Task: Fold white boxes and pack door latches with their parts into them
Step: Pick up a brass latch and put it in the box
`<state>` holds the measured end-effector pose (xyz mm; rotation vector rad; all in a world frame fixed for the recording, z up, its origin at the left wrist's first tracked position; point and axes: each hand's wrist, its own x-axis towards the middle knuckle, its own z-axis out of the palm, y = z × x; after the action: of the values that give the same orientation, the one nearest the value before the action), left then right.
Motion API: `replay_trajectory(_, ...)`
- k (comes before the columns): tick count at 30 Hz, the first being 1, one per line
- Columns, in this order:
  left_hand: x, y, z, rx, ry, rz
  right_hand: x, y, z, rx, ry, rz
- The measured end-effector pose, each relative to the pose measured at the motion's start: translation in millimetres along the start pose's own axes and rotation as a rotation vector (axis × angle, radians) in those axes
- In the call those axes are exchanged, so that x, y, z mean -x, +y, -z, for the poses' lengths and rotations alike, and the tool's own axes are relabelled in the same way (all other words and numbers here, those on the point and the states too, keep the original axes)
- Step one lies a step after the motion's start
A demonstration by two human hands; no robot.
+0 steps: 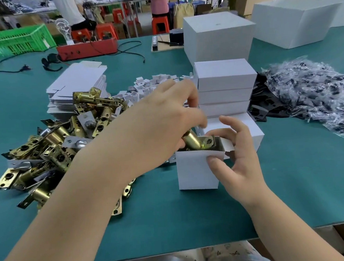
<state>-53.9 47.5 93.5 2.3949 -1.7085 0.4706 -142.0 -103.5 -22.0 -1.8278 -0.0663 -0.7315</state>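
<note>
A small white box (pixel 194 172) stands open on the green table, held by my right hand (pixel 237 162), thumb on its front wall and fingers at its flap. My left hand (pixel 162 127) grips a brass door latch (pixel 196 142) whose end sticks out of the box's open top. A heap of brass latches (pixel 52 147) lies to the left. Behind it sits a stack of flat white box blanks (pixel 78 84). Closed white boxes (pixel 225 88) are stacked just behind my hands.
Bagged screw packs (pixel 311 92) and black plates (pixel 263 105) lie at the right. Small white card pieces (pixel 149 83) are strewn mid-table. Large white cartons (pixel 217 35) stand at the back, with a red tool tray (pixel 88 48) and green crate (pixel 16 40). People work beyond.
</note>
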Motion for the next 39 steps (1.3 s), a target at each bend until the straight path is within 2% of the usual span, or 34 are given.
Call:
replay_trajectory(6,6,-5,0,0.405,-0.013,0.096,-1,0,1,0.000,-0.011,0.016)
replay_trajectory(10,20,-14,-21,0.715,-0.147,0.292,-1,0,2,-0.009,-0.012,0.016)
replay_trajectory(17,36,-7,-82,1.135,0.022,0.466,-1,4,1,-0.041,-0.021,-0.002)
replay_trajectory(19,38,-7,-90,1.213,0.025,0.487,0,5,1,-0.075,-0.016,-0.006)
replay_trajectory(22,40,-7,-94,1.261,0.015,0.483,-1,5,0,-0.104,0.045,-0.001)
replay_trajectory(27,41,-8,-97,1.199,-0.052,0.476,-20,-1,18,-0.196,0.405,-0.055)
replay_trajectory(30,41,-9,-98,1.151,-0.067,0.494,-39,-3,50,-0.395,0.631,-0.226)
replay_trajectory(33,41,-8,-98,1.121,-0.050,0.480,-57,1,81,-0.452,0.756,-0.425)
replay_trajectory(36,41,-6,-98,1.069,-0.017,0.488,-69,4,98,-0.267,0.709,-0.493)
replay_trajectory(39,39,-6,-98,1.031,0.034,0.503,-75,-4,86,0.087,0.442,-0.280)
